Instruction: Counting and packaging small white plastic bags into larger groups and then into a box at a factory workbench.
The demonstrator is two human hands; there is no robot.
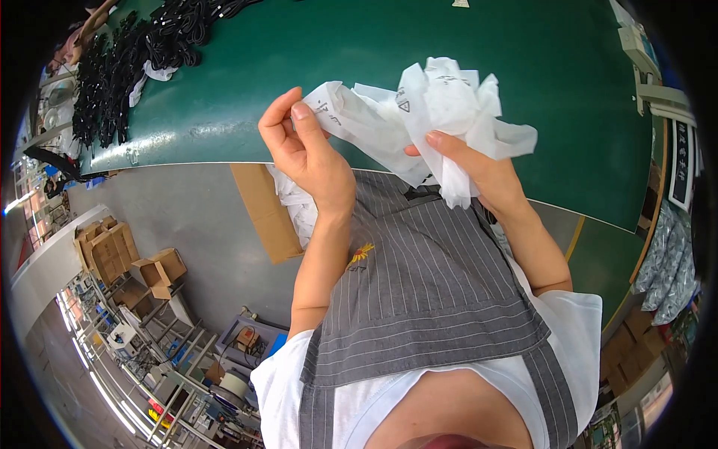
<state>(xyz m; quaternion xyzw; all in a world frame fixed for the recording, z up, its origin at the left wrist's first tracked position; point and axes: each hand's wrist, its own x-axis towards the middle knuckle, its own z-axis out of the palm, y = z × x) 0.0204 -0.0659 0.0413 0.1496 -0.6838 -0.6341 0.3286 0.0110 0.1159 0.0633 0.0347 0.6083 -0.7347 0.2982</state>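
Observation:
Over the near edge of a green table (374, 41), my right hand (479, 166) grips a crumpled bunch of thin white plastic bags (452, 105) with small dark print. The thumb lies across the bunch; the other fingers are mostly hidden beneath it. One white bag (340, 108) stretches out to the left from the bunch. Its corner is pinched between the thumb and fingers of my left hand (307, 146). Whether this bag is fully apart from the others I cannot tell.
Bundles of black cables (112, 82) lie at the table's far left. Below the table edge stands a cardboard box (263, 213) with white bags in it. More cartons (108, 251) sit on the left. Clear bags (666, 266) hang at the right.

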